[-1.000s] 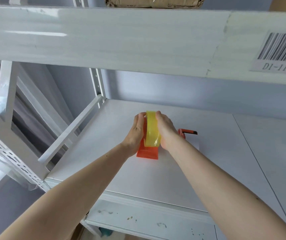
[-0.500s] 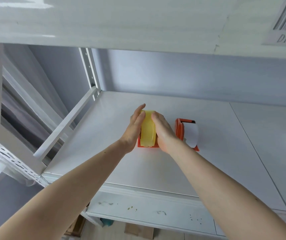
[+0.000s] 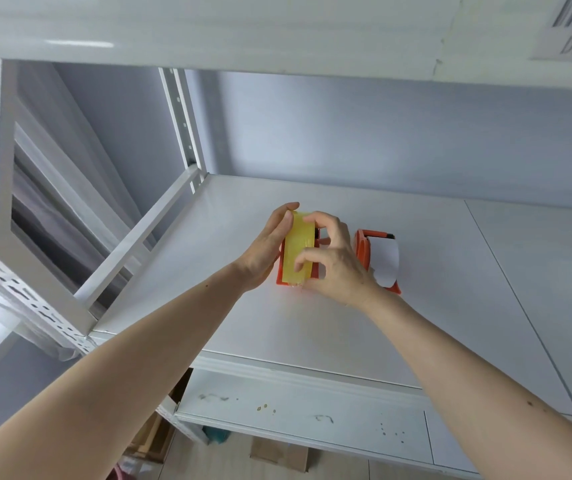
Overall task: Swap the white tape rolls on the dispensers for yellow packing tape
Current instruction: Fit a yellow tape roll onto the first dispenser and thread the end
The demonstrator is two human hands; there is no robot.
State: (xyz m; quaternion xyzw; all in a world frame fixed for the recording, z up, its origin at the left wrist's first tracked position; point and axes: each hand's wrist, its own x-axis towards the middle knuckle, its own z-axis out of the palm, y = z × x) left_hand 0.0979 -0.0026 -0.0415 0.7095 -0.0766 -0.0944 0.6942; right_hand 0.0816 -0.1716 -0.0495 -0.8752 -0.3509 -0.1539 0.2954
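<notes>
yellow roll seated in near dispenser, both hands flanking it

yellow tape roll (image 3: 299, 251) stands on edge in the near orange dispenser (image 3: 281, 271), axle running left-right. left hand (image 3: 266, 251) lies flat against its left face, fingers straight. right hand (image 3: 333, 261) pinches its rim from the right. second dispenser (image 3: 364, 249), carrying white tape (image 3: 386, 263), sits just right.
</notes>
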